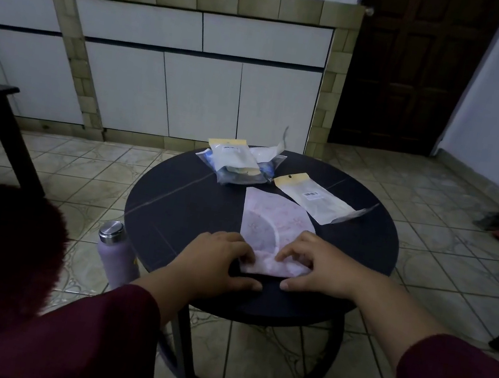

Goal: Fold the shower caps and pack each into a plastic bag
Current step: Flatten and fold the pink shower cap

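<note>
Both hands are working the near end of the pink shower cap (pixel 272 222) on the round black table (pixel 173 209): left hand (pixel 217 259) and right hand (pixel 317 265) fingertips pinching the folded edge. I'd be pressing that crease flat and keeping it narrow enough for the empty plastic bag (pixel 315 199) lying just beyond.

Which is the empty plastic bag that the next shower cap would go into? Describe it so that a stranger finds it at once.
Start at the round dark table. On its far right part, beyond the pink shower cap under both hands, lies a flat clear bag with a yellow header and a barcode sticker. Unlike the pile of bags further back, it lies alone, flat, and looks empty.
</note>
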